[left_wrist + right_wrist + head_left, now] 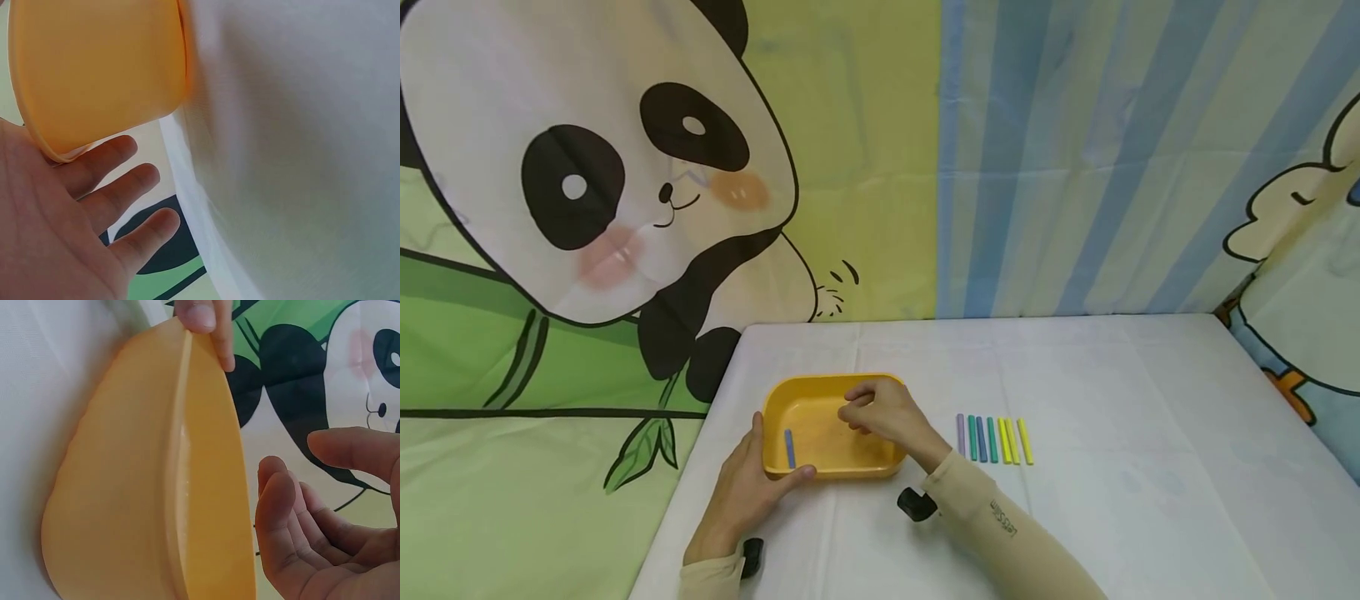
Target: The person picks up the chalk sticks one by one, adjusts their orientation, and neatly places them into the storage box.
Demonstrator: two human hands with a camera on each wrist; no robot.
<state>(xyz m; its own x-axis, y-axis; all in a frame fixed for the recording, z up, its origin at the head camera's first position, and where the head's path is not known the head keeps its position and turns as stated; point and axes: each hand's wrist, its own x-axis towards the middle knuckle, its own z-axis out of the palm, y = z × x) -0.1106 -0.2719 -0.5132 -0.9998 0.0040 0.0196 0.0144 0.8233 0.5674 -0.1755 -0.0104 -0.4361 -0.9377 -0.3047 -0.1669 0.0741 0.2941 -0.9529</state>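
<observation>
A shallow yellow plastic tray (831, 477) stands on the table, with one short blue stick (790, 448) lying inside near its left end. My left hand (741, 492) holds the tray's left end, thumb along the near rim and fingers against the left side; the left wrist view shows these fingers spread beside the wall. Over the right part of the tray hovers my right hand (883, 410). Its fingers are loosely bent, and the right wrist view shows a gap between thumb and fingers with nothing held. Right of the tray lie several thin sticks, including a purple stick (960, 435) and a yellow stick (1026, 442).
A white cloth covers the table (1150, 500). Behind it hangs a printed curtain (850, 167) with a panda and blue stripes. The sticks on the cloth lie in a side-by-side row, with blue and green ones between purple and yellow.
</observation>
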